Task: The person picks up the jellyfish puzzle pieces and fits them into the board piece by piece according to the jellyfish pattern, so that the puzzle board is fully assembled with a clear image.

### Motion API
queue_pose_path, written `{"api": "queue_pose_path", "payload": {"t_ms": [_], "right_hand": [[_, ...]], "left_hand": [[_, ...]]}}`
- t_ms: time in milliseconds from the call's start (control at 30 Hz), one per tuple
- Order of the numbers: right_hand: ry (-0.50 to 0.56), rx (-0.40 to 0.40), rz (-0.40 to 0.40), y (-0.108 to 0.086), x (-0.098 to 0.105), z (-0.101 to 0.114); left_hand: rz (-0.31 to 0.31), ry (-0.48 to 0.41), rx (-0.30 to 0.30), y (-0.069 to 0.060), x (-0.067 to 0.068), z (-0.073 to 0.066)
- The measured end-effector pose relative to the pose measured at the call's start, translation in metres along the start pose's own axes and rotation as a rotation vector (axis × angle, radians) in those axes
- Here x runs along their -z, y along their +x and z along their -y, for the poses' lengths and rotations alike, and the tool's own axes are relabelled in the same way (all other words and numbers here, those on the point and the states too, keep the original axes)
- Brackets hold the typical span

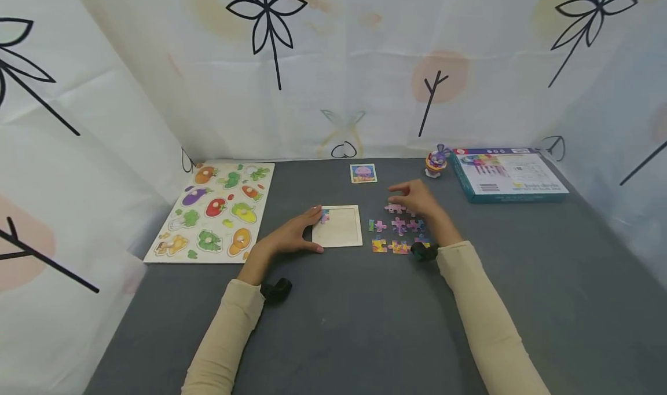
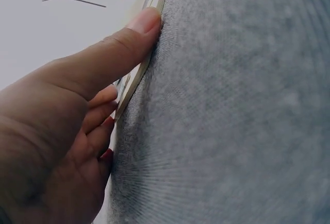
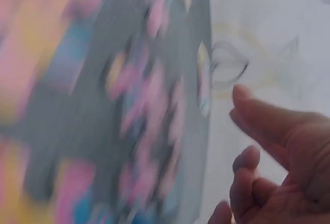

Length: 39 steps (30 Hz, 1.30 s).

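Note:
My left hand lies along the left side of a square wooden puzzle tray, its thumb touching the tray edge in the left wrist view and its fingers near the upper left corner. A small pink-and-blue puzzle piece sits in that corner of the tray. My right hand hovers over the far end of the loose puzzle pieces, thumb and fingertips a little apart, nothing visible between them. In the right wrist view, the pink pieces look blurred beside the hand.
A picture card lies beyond the tray. To the right stand a small purple figurine and a flat puzzle box. A large vegetable board lies at the left, close to my left hand. White patterned cloth walls surround the grey table.

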State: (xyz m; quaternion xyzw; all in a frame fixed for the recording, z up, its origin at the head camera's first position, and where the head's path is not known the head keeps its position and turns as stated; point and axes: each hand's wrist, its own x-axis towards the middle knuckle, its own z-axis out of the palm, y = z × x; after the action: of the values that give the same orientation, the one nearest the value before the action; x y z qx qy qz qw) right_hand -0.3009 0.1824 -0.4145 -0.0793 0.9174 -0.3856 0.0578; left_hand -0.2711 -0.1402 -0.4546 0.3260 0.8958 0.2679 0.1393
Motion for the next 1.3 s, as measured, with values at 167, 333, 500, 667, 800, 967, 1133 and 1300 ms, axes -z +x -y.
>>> {"api": "queue_pose_path", "payload": {"t_ms": [167, 333, 500, 667, 800, 967, 1133, 1300], "right_hand": [[-0.056, -0.117, 0.041, -0.002, 0.010, -0.025], [-0.071, -0.152, 0.104, 0.000, 0.007, -0.031], [-0.050, -0.166, 0.100, 0.000, 0.005, -0.033], [-0.057, -0.156, 0.082, 0.000, 0.006, -0.033], [-0.079, -0.106, 0.068, 0.002, 0.007, -0.034], [-0.092, -0.003, 0.064, 0.005, 0.008, -0.039], [-0.098, 0.005, 0.081, 0.007, 0.008, -0.038], [-0.103, 0.097, 0.074, 0.006, 0.003, -0.022]], "left_hand": [[0.013, 0.012, 0.010, -0.003, 0.002, 0.002], [0.021, 0.010, 0.027, -0.003, 0.002, 0.001], [0.022, 0.008, 0.040, -0.002, 0.002, -0.001], [0.014, -0.003, 0.037, -0.002, 0.003, -0.002], [0.013, -0.006, 0.026, -0.002, 0.004, -0.002], [0.009, 0.000, 0.019, -0.001, 0.005, -0.002], [0.007, 0.000, 0.010, 0.000, 0.004, -0.001], [0.012, 0.010, 0.005, 0.001, 0.000, 0.000]]}}
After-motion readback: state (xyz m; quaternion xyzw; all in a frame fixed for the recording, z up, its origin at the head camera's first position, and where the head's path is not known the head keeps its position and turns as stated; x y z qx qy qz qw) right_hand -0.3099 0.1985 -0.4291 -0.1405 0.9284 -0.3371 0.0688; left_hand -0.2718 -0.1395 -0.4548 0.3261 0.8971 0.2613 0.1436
